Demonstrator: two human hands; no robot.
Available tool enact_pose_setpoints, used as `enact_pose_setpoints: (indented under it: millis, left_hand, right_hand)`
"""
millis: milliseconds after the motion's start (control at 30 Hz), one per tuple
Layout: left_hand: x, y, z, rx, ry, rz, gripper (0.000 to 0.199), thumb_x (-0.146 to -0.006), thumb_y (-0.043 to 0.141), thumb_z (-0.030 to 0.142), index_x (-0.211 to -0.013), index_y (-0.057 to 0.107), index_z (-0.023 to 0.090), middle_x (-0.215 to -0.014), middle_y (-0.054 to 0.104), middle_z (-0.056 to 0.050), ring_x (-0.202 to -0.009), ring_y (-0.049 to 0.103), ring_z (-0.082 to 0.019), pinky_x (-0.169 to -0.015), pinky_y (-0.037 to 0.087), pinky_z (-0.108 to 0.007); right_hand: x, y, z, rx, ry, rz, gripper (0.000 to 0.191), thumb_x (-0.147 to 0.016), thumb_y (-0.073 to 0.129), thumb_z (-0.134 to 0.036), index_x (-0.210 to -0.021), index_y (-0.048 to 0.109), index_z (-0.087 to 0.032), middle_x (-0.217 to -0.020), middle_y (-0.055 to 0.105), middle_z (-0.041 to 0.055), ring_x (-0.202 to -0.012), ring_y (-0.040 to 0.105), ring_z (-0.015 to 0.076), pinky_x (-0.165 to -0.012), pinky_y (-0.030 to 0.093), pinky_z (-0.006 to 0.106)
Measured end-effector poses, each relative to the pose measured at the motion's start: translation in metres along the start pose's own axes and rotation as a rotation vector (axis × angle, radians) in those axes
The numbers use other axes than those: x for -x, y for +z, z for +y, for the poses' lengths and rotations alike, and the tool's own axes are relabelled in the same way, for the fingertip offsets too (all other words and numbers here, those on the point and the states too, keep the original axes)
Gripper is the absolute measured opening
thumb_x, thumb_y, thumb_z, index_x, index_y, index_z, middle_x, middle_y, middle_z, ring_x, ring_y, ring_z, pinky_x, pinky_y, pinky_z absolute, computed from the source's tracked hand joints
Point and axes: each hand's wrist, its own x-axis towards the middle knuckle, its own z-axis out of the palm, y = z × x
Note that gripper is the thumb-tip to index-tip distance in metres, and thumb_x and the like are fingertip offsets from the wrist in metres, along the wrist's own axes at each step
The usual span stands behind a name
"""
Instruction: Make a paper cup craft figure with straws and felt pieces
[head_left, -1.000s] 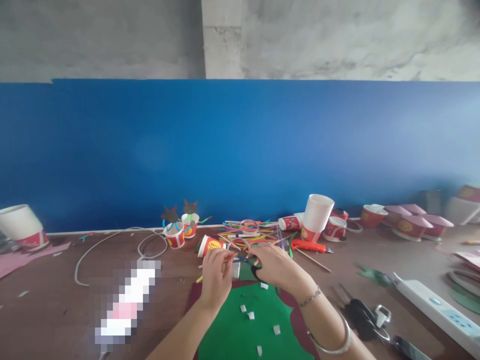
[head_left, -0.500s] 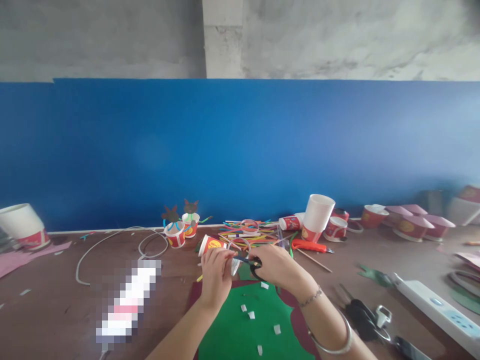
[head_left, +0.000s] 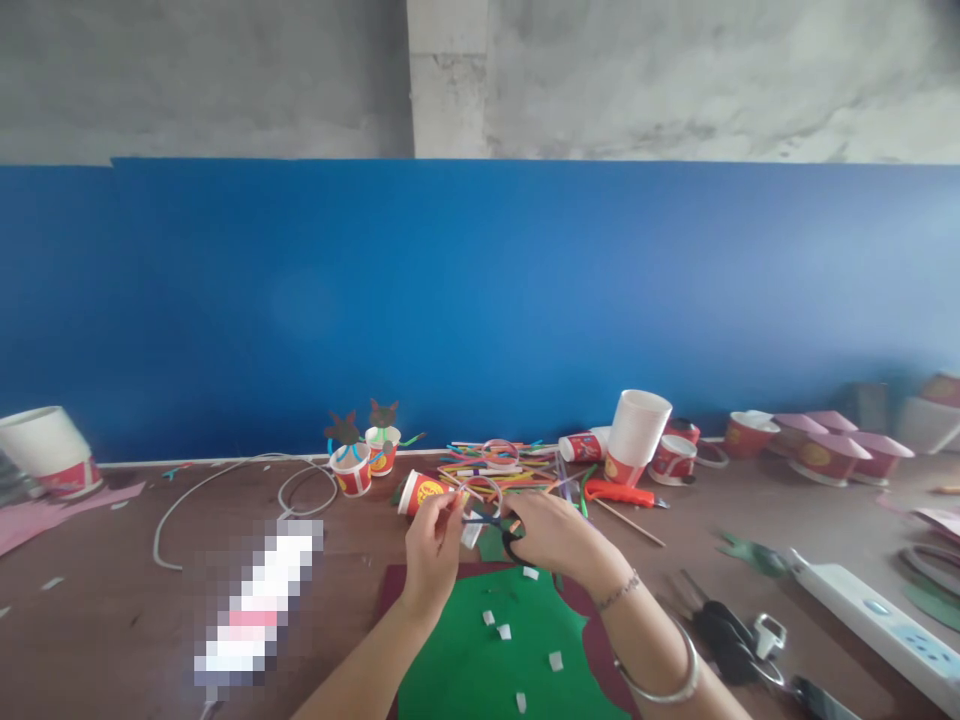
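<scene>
My right hand (head_left: 551, 535) is closed round the black handles of a pair of scissors (head_left: 487, 519), whose blades point left toward my other hand. My left hand (head_left: 435, 548) pinches with thumb and fingers at the blade tips; what it holds is too small to make out. A whitish piece (head_left: 471, 530) shows just under the blades. Behind the hands stands a pale ring like a tape roll (head_left: 484, 487). Below them lies a green sheet (head_left: 465, 650) on dark red paper (head_left: 391, 585), with several small white bits (head_left: 555, 661) scattered on the green.
A red paper cup (head_left: 421, 493) lies tipped behind my left hand. Colourful sticks (head_left: 517, 470) are heaped further back, beside an orange cutter (head_left: 619, 492) and a tall cup stack (head_left: 639, 430). Keys (head_left: 724, 625) and a white power strip (head_left: 877, 620) lie on the right.
My left hand has lowered slightly and its fingers are drawn closer together at the blades. My right hand keeps the scissors in nearly the same spot.
</scene>
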Motion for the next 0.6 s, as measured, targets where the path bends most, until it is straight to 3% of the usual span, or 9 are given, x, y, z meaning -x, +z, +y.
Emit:
enact_pose_setpoints:
  millis: [100,200,433,600]
  left_hand:
    - [-0.003,0.002,0.003,0.139,-0.177,0.003,0.030,-0.084,0.057,0.041,-0.096,0.064,0.015,-0.082,0.068,-0.006,-0.067,0.063,-0.016,-0.062,0.050,-0.026]
    - [-0.005,0.005,0.007,0.309,-0.284,0.040,0.038,-0.076,0.065,0.046,-0.097,0.064,0.014,-0.082,0.069,-0.007,-0.068,0.064,-0.018,-0.060,0.050,-0.025]
    - [-0.006,0.005,0.004,0.351,-0.334,0.062,0.035,-0.071,0.070,0.045,-0.088,0.065,0.014,-0.082,0.069,-0.006,-0.076,0.064,-0.018,-0.069,0.049,-0.027]
    - [-0.006,0.003,-0.001,0.390,-0.364,0.049,0.034,-0.073,0.069,0.045,-0.087,0.062,0.014,-0.078,0.065,-0.003,-0.072,0.061,-0.016,-0.066,0.047,-0.025]
  right_hand:
    - [-0.002,0.001,0.001,-0.010,0.017,-0.011,0.033,-0.063,0.056,-0.017,-0.094,0.065,-0.020,-0.096,0.071,0.0056,-0.091,0.063,0.0235,-0.069,0.037,0.027]
    - [-0.005,0.001,0.002,-0.025,0.081,-0.006,0.029,-0.064,0.057,-0.020,-0.092,0.066,-0.020,-0.094,0.071,0.0060,-0.088,0.063,0.0235,-0.067,0.037,0.027]
    - [-0.012,-0.003,0.001,-0.210,0.082,-0.162,0.025,-0.067,0.065,-0.037,-0.085,0.068,-0.021,-0.071,0.067,0.0013,-0.063,0.059,0.0163,-0.057,0.036,0.024]
    - [-0.014,0.000,0.004,-0.251,0.035,-0.169,0.028,-0.067,0.065,-0.036,-0.089,0.068,-0.020,-0.077,0.067,0.0019,-0.069,0.058,0.0167,-0.057,0.036,0.023]
